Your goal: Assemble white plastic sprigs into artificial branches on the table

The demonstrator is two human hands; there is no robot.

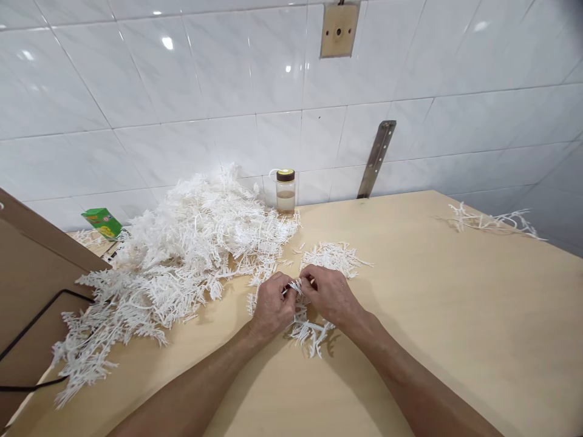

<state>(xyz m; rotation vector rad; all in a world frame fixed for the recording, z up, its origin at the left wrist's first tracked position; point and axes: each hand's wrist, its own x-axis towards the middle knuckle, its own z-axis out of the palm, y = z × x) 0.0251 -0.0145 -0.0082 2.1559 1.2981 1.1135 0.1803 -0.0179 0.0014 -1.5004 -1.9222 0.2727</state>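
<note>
Close together over the table, my left hand [274,304] and my right hand [328,292] both have their fingers pinched on a white branching plastic sprig [310,328]. Its lower twigs hang below the hands, and part of it is hidden by the fingers. Just beyond my right hand lies a small heap of white cut-off twigs [332,258]. To the left rises a big pile of similar white branching sprigs [195,237], its near edge reaching close to my left hand.
A lidded bottle [285,193] with liquid stands behind the pile. A green box [102,223] and a brown cardboard box [36,291] are at the left. Bare white branches [494,221] lie at the far right. A metal bracket [377,159] leans on the tiled wall [218,73].
</note>
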